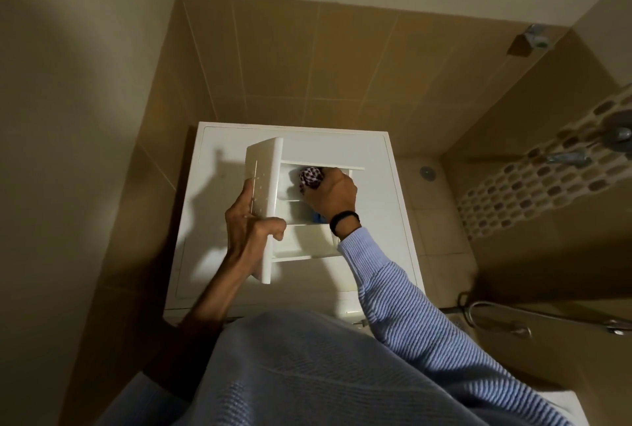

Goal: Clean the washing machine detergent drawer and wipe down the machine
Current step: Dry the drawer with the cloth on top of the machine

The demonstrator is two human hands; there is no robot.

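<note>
Nearest, at 6 o'clock, is the person's light blue sweater. The ribbed sleeve (393, 288) runs from it toward 12 o'clock, and the bare left forearm goes up from 7 o'clock.

A little farther, the left hand (251, 223) grasps the white front panel of the drawer (266, 179), with the thumb curled round its edge and a finger laid along its outer face. The drawer is out of its slot and is held over the top of the washing machine (379, 186); I cannot tell if it rests on it. The open compartments face the person.

At 3 o'clock from the left hand, the right hand (333, 194), with a dark wristband (343, 220), is clenched round a checked cloth (311, 177) and presses it into the farthest compartment. A small blue part (319, 218) shows in the middle compartment, just under the wrist.

Beyond the machine is a brown tiled wall. At 3 o'clock lie a floor drain (426, 172) and taps (567, 157).

I judge the step in hand is wiping the inside of the drawer; the machine itself seems not yet wiped. The next move probably calls for a firm hold on the panel while the cloth goes into the corners, then into the nearer compartments around the blue part.
</note>
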